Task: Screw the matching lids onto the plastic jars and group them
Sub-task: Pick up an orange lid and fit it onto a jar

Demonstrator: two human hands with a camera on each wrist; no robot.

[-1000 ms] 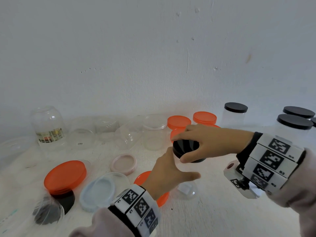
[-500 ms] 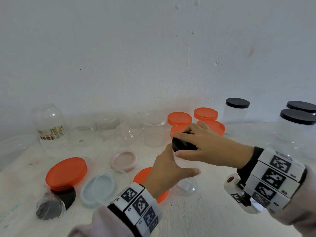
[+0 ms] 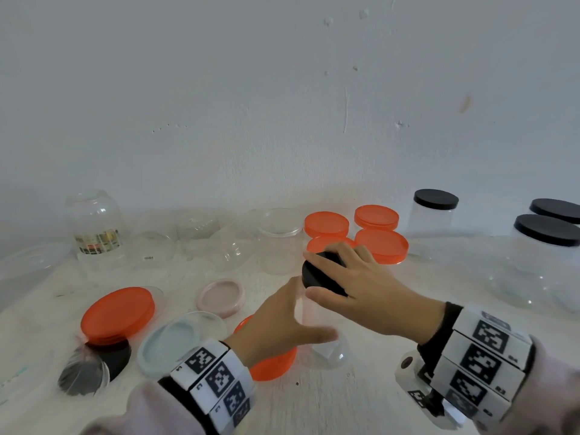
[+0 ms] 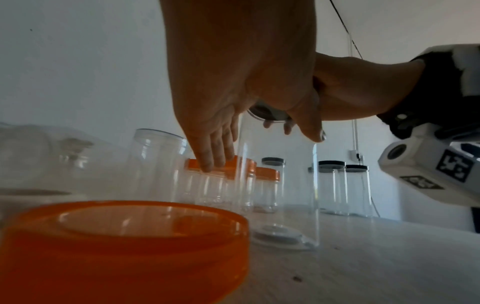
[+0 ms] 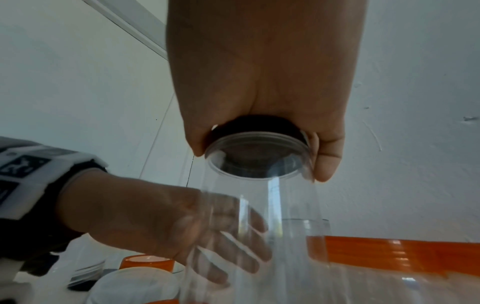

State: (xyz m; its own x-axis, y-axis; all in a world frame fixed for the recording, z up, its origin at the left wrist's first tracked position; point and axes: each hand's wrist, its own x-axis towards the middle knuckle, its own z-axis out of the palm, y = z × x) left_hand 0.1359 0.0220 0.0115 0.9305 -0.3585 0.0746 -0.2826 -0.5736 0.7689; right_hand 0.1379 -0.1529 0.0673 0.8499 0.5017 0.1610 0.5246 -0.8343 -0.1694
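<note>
Lid-screwing step in hand: right hand sits on top of a tall clear jar, fingers and thumb curled round the rim of a black lid. Lid is on the jar mouth; right wrist view shows it seated over the threaded neck, how tight can't be told. Left hand wraps the jar's side below the lid, fingers spread round the clear wall, likely to stop the jar spinning while the other twists. Jar stands upright on the tabletop, near the front centre, just beside a loose orange lid.

Three black-lidded jars stand grouped at the far right; this one probably joins them once tight. Four orange-lidded jars cluster just behind the hands. On the left lie uncapped clear jars, some on their sides, plus another orange lid, a pink lid, a pale blue lid and a dark lid partly under the orange one. Plenty left to match, judging by the loose pieces.
</note>
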